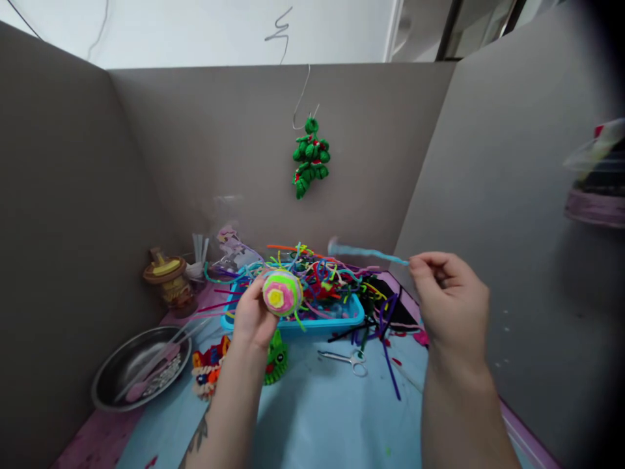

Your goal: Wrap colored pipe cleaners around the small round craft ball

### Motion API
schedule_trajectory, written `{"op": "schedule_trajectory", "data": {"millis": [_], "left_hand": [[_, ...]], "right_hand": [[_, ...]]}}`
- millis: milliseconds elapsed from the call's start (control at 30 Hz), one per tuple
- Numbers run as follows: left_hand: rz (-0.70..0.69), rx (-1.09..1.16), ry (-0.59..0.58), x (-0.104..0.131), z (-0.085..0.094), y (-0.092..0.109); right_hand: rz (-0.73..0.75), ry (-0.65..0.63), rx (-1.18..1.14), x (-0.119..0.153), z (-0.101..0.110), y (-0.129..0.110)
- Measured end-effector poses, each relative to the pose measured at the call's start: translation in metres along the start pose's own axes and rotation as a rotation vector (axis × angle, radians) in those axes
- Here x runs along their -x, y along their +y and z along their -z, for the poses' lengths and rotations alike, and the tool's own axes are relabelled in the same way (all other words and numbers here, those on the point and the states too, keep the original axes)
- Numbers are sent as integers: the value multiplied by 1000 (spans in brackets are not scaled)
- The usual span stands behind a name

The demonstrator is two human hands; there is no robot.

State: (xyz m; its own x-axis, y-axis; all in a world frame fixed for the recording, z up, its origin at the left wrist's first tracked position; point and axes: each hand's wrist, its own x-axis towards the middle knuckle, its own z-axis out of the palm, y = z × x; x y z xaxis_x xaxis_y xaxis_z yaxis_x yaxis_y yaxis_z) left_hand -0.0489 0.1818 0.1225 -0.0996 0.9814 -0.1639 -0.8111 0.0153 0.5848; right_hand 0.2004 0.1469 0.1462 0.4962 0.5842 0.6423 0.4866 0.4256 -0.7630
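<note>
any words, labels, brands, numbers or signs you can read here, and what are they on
No text can be read.
Brown-and-yellow lidded cup: its surface markings are too small and blurred to tell.
Pink-and-white printed piece by the back wall: too blurred to read.
Pink-banded container at the right wall: too blurred to read.
Striped multicoloured ball: no lettering visible.

the round piece point(282, 293) has a yellow centre, then rings of pink and lime green with a pale edge. the strand point(374, 253) is light blue. the tray point(342, 322) is bright blue, its tangled stems point(326, 286) multicoloured. the hanging ornament point(311, 155) is green flecked with red, the scissors point(342, 357) silvery, the bench point(322, 417) pale blue and pink, the back panel point(219, 143) plain grey.
</note>
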Motion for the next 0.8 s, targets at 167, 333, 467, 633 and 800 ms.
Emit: {"op": "schedule_trajectory", "data": {"millis": [167,333,467,633,800], "left_hand": [[160,-189,-90,15,-4,-18],[167,-323,-312,27,-9,-29],[27,-279,-223,23,-5,-23],[-79,-392,-182,16,0,-17],[-221,-557,-123,9,3,-23]], "right_hand": [[-18,0,-114,5,-3,-5],[59,-753,-68,12,-15,-10],[154,-1150,123,14,-25,-6],[177,-1146,363,12,-33,15],[174,-1109,465,9,-35,26]]}}
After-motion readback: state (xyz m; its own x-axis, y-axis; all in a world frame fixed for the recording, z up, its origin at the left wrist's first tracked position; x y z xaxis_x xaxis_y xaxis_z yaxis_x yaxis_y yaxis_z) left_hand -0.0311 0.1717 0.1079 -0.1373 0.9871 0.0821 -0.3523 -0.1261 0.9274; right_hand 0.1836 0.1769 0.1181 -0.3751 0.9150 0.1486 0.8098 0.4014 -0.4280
